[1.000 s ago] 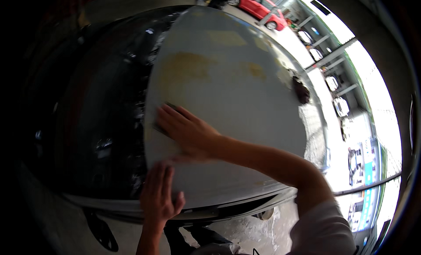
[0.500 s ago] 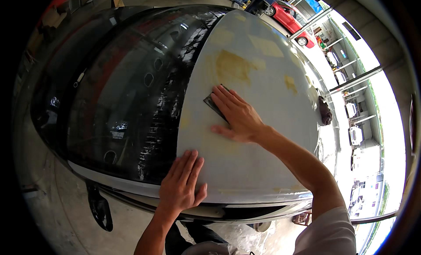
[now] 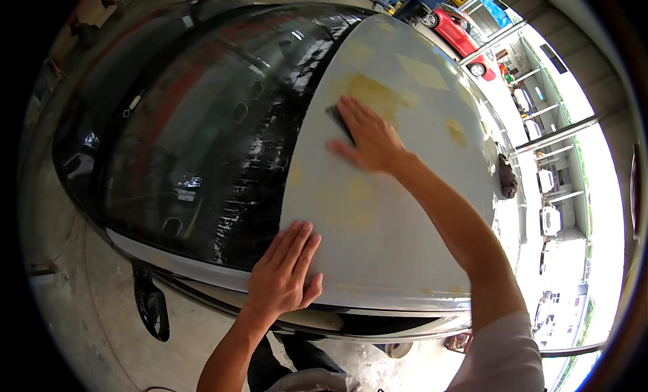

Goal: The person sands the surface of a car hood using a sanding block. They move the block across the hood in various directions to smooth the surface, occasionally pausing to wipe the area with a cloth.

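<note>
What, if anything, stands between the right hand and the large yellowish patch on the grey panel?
Nothing visible: the right hand is at the edge of the yellowish patch, a dark pad partly under it. The dark cloth lies clear, off to the right.

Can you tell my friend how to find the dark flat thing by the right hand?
Find the big grey car roof beside the dark glass. Follow the right arm to the right hand, near a yellowish patch. Peeking out past the hand's left side is a dark, flat, straight-edged pad, unlike the crumpled dark cloth at the roof's right edge.
</note>
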Demonstrator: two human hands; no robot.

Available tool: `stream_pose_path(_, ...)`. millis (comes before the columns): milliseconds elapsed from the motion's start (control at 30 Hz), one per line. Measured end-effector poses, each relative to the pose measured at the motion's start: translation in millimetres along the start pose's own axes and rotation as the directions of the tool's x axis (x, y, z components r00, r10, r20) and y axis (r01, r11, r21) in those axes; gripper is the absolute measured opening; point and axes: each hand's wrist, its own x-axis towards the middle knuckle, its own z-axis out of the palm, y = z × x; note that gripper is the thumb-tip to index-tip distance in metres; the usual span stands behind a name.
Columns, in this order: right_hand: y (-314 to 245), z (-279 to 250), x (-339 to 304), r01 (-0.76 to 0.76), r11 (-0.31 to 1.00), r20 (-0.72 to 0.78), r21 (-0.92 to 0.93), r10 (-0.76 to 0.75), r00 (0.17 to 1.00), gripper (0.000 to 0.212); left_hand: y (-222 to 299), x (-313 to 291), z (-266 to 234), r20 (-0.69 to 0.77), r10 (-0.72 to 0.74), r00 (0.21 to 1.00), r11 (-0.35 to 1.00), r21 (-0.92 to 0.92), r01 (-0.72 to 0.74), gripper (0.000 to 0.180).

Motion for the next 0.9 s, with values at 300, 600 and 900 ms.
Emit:
stream_pose_path(300,-73.8,10.4,-71.3,0.186,0.982,-0.055,-0.025,-0.187,0.981,0.090,-3.0,-9.7,1.7,-0.031,-0.033,0.999,0.999,0.036,0.035,0.059)
stream_pose_path(600,-58.3,-14.4,-118.7,0.149,0.988,-0.004,-0.037,-0.150,0.989,0.087,0.8,-23.1,15.3,-0.125,-0.093,0.988,0.993,0.066,0.101,0.060)
stream_pose_path(900,-105.6,-8.4,-145.1,0.294,0.951,-0.074,0.099,-0.288,0.955,0.066,-4.3,-25.9,8.9,-0.224,-0.088,0.971,0.989,0.095,0.111,0.054)
